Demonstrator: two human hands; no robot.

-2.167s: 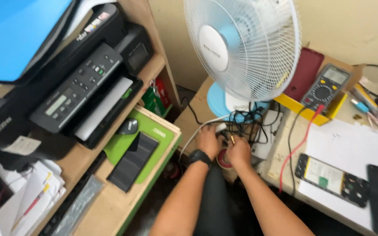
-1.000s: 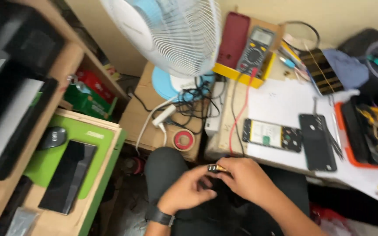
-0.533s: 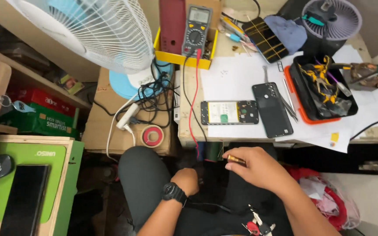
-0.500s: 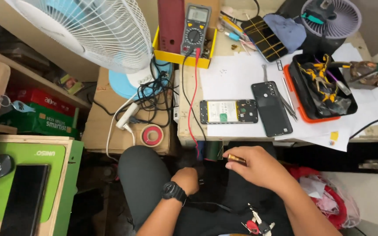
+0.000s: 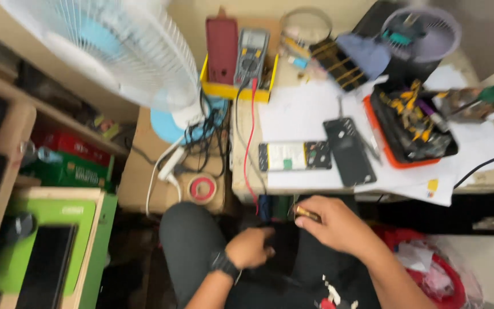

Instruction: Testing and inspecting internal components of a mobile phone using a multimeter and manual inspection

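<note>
The right hand [image 5: 338, 226] sits raised over the lap, wrist bent, its fingers [image 5: 310, 207] pinched shut on a small brass-coloured piece [image 5: 306, 214] just below the front edge of the counter [image 5: 490, 180]. Lower and to the left, the left hand [image 5: 250, 247], with a dark watch [image 5: 223, 264] on its wrist, curls into a loose fist against the dark trousers; whether it grips anything I cannot tell, the picture is blurred there. The two hands are near each other but apart.

Up on the counter, right above the right hand, an opened phone [image 5: 295, 155] lies flat beside a black phone panel [image 5: 350, 151], both close to the counter's front edge. An orange tray [image 5: 379, 143] of tools takes the right side, and a multimeter [image 5: 250, 54] stands in a yellow box [image 5: 235, 90] at the back, its red lead [image 5: 249, 143] trailing down over the edge. To the left a white fan [image 5: 121, 51] crowds the gap, with tangled cables [image 5: 201, 143] and a red tape roll [image 5: 202, 188] below. The open room is the lap itself, between counter edge and body.
</note>
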